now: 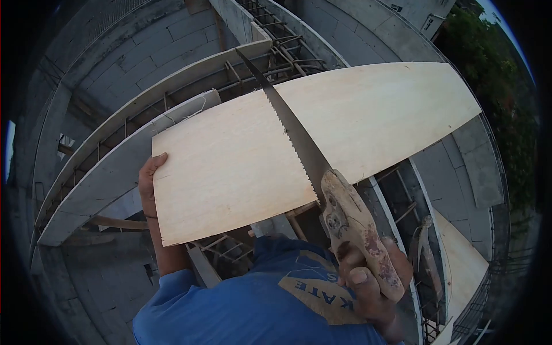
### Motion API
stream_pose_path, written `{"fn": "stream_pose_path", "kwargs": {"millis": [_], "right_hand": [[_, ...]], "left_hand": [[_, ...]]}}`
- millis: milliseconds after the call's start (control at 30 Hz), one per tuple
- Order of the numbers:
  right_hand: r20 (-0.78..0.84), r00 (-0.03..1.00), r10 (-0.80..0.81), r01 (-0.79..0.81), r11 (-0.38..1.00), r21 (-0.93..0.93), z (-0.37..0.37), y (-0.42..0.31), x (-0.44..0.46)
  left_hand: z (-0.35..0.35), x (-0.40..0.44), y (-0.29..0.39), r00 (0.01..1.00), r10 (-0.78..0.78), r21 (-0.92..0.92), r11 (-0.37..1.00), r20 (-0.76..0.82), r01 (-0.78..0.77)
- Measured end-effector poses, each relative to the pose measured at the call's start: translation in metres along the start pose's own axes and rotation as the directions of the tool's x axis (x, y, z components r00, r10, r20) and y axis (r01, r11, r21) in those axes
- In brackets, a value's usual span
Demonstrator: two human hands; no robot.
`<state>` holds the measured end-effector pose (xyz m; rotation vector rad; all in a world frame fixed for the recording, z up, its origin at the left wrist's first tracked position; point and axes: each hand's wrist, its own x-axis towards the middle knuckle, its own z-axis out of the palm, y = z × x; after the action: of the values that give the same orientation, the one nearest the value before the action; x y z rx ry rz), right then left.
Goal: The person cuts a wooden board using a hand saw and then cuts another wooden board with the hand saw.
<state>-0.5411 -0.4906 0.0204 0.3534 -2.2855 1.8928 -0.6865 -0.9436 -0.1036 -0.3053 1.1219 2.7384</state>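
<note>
A pale plywood board (213, 167) with one curved long side lies across the middle of the view. My left hand (150, 172) grips its left end, the thumb on the top face and the other fingers hidden beneath. In my right hand (374, 276) is the worn wooden handle of a hand saw (296, 135), fingers wrapped round it. The toothed blade slants up and left over the board, its tip past the far edge. Whether the teeth touch the wood I cannot tell.
Curved formwork (115, 155) with steel bars runs behind the board. More rebar (287, 52) shows at the top. A hammer-like tool (424, 247) and another plywood piece (460, 264) are at the right. Grey block walls (167, 43) stand beyond.
</note>
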Motion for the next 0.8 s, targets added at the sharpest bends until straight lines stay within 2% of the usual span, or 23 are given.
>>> {"fn": "stream_pose_path", "kwargs": {"millis": [67,100,133,167,200,233,267,300,333,367,400,433,467,500,533,600,667,700,733,767,800], "right_hand": [[0.155,0.988,0.010,0.007,0.994,-0.108,0.005,0.004,0.017],[0.169,0.986,0.003,0.014,0.995,-0.101,0.006,0.005,0.016],[0.104,0.994,0.024,-0.018,0.998,-0.055,0.007,0.007,0.014],[0.040,0.998,0.049,-0.049,0.999,-0.006,0.006,0.009,0.012],[0.059,0.997,0.045,-0.045,0.999,0.001,0.005,0.011,0.010],[0.071,0.995,0.067,-0.069,0.997,0.029,0.002,0.013,0.009],[0.080,0.993,0.085,-0.090,0.995,0.053,0.000,0.015,0.008],[0.091,0.993,0.070,-0.075,0.996,0.055,0.000,0.018,0.007],[0.043,0.998,0.047,-0.053,0.991,0.127,0.002,0.022,0.005],[-0.005,1.000,0.030,-0.028,0.980,0.199,0.003,0.025,0.003],[0.004,1.000,0.015,-0.016,0.979,0.204,0.002,0.028,0.003],[-0.016,1.000,0.012,-0.008,0.977,0.215,0.000,0.030,0.001],[-0.036,0.999,0.013,-0.004,0.974,0.226,0.000,0.033,-0.001],[-0.029,1.000,0.008,-0.001,0.973,0.231,0.000,0.037,-0.004],[-0.070,0.997,-0.016,0.032,0.969,0.243,0.002,0.041,-0.008],[-0.108,0.993,-0.045,0.072,0.963,0.258,0.003,0.047,-0.013],[-0.128,0.987,-0.098,0.125,0.967,0.224,0.003,0.049,-0.015],[-0.127,0.987,-0.100,0.128,0.965,0.231,0.001,0.045,-0.014],[-0.062,0.997,-0.035,0.051,0.963,0.266,-0.002,0.039,-0.012],[0.006,1.000,0.025,-0.026,0.956,0.294,-0.005,0.035,-0.010],[0.006,1.000,0.019,-0.020,0.954,0.298,-0.006,0.034,-0.011]], "left_hand": [[0.036,-0.024,0.008,0.996,0.074,0.021,0.997,-0.043,-0.073],[0.054,-0.035,0.014,0.987,0.142,0.045,0.989,-0.074,-0.138],[0.059,-0.043,0.017,0.984,0.156,0.045,0.987,-0.089,-0.153],[0.063,-0.049,0.022,0.965,0.239,0.123,0.966,-0.108,-0.226],[0.065,-0.052,0.027,0.940,0.319,0.202,0.935,-0.120,-0.291],[0.040,-0.047,0.038,0.954,0.272,0.252,0.939,-0.129,-0.234],[0.021,-0.043,0.051,0.949,0.286,0.249,0.936,-0.134,-0.247],[0.006,-0.040,0.064,0.963,0.241,0.380,0.907,-0.118,-0.180],[0.002,-0.039,0.072,0.975,0.192,0.505,0.856,-0.109,-0.112],[0.011,-0.041,0.076,0.972,0.209,0.505,0.854,-0.109,-0.127],[0.026,-0.046,0.081,0.900,0.391,0.868,0.496,-0.191,-0.031],[0.042,-0.052,0.084,0.800,0.575,0.983,0.039,-0.170,0.181],[0.060,-0.058,0.087,0.793,0.584,0.982,0.041,-0.173,0.184],[0.083,-0.064,0.086,0.695,0.713,0.890,-0.371,0.091,0.264],[0.107,-0.065,0.083,0.609,0.694,0.619,-0.683,0.385,0.387],[0.156,-0.049,0.078,0.733,0.541,0.683,-0.716,0.412,0.144],[0.177,-0.003,0.069,0.813,0.316,0.708,-0.689,0.489,-0.158],[0.187,0.019,0.059,0.796,0.276,0.698,-0.675,0.538,-0.238],[0.192,0.038,0.048,0.773,0.237,0.683,-0.657,0.588,-0.318],[0.188,0.050,0.040,0.771,0.240,0.681,-0.661,0.589,-0.314],[0.184,0.061,0.031,0.662,0.188,0.504,-0.800,0.726,-0.326]]}}
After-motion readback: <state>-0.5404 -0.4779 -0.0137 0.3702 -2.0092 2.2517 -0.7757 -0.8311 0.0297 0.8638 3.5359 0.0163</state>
